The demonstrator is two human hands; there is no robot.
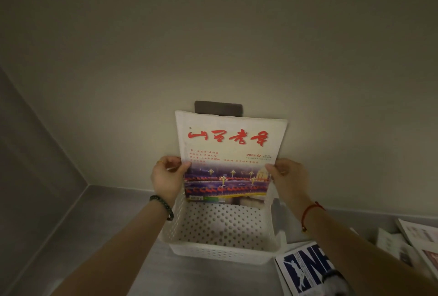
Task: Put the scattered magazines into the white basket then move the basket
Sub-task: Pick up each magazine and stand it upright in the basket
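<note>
Magazine with red title point(228, 153), upright over white perforated plastic basket point(220, 252), hiding its 12 o'clock wall, left hand point(166, 177), right hand point(288, 176) pinching 9 and 3 o'clock edges.

Upright magazine point(228, 153) over white basket point(222, 254)

The basket point(222, 254) sat on the worktop point(118, 236), close before the wall point(213, 35). A magazine point(230, 144) stood upright over the basket's far end, the left hand point(167, 177) on its left edge and the right hand point(288, 177) on its right edge. More magazines point(417, 236) lay on the worktop right of the basket.
</note>
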